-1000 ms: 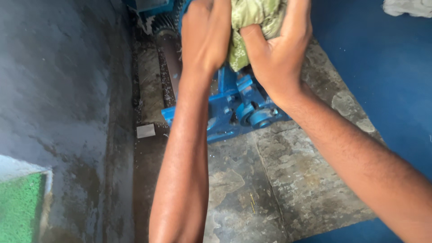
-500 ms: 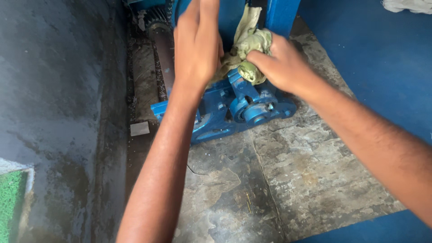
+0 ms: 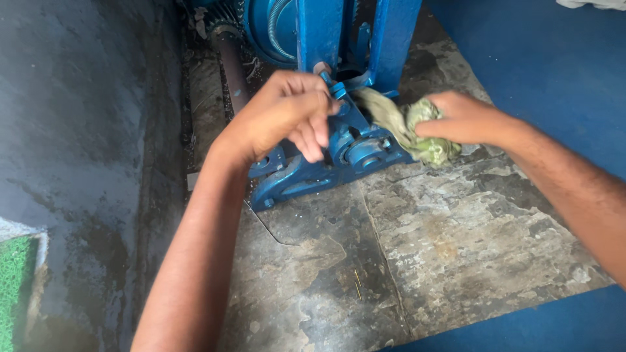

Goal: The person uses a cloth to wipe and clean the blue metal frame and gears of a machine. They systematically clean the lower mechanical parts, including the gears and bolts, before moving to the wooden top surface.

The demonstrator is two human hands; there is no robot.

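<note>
Behind left hand (image 3: pixel 287 114), blue machine base (image 3: pixel 306 176) partly hidden, rag (image 3: pixel 417 130) half under right hand (image 3: pixel 460 117)

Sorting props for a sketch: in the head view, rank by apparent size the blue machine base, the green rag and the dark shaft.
1. Blue machine base, clearly largest.
2. and 3. Green rag and dark shaft: look alike; the shaft lies farther off and partly hidden, so unranked.

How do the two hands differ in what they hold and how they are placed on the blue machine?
The left hand rests on the blue machine with fingers curled over its metal bracket, while the right hand grips a crumpled greenish rag. The left hand holds no cloth; the right hand touches the machine only through the rag. The left hand is over the machine's base, the right hand beside it. Both are bare.
</note>
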